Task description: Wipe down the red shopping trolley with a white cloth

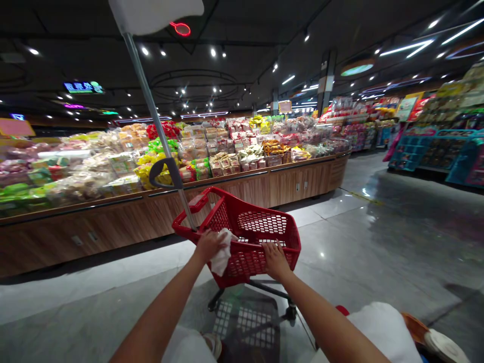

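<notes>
1. Evidently, the left hand (207, 246) clutches a crumpled white cloth (223, 255) against a red perforated-plastic cart (244, 266) on glossy grey floor (351, 239).
2. The right hand (276, 259) grips its near rim (247, 247), probably for steadiness.

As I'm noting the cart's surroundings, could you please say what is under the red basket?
Under the red basket, a dark frame, wheels and a latticed shadow on the floor show; the basket hides what's farther back.

There's a red plastic shopping cart (247, 247) with lattice sides, upright on its wheels, and a crumpled white cloth (222, 258) hanging at its near rim.
</notes>
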A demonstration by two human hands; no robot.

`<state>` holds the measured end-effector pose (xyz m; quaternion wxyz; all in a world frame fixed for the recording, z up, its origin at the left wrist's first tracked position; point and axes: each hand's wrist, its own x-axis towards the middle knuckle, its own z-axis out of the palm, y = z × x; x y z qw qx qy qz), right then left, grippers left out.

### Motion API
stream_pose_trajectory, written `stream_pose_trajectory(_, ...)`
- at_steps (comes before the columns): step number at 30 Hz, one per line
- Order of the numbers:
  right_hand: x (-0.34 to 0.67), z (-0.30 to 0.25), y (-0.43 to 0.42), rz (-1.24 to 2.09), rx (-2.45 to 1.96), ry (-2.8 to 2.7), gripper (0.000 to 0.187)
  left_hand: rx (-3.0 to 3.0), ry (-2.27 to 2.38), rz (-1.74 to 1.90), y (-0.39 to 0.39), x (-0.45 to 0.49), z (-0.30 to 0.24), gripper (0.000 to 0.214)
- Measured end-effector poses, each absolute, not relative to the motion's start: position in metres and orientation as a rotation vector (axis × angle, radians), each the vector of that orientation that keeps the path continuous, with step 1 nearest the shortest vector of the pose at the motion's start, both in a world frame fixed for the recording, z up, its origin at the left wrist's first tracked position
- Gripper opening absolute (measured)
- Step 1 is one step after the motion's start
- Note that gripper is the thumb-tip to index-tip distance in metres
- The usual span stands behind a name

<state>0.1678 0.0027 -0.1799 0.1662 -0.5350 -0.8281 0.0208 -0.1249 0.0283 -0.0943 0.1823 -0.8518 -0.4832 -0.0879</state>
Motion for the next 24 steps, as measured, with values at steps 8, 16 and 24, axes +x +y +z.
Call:
stream_pose_trajectory(8,0.153,-0.183,-0.009,0.128,-1.566,-2.302,0.081,-2.357,-1.331,-0.340,0.021,-0.072,-0.120,0.066)
stream_pose_trajectory(16,0.166,-0.174,-0.012,0.192,-1.532,-2.356,0.080,-2.556,-1.272,-0.058,0.032,-0.005,-0.126,0.013)
stream_pose_trajectory(24,0.156,-0.176,-0.016,0.249,-1.539,-2.342,0.080,-2.395,-1.311,-0.053,0.028,-0.110,-0.082,0.024)
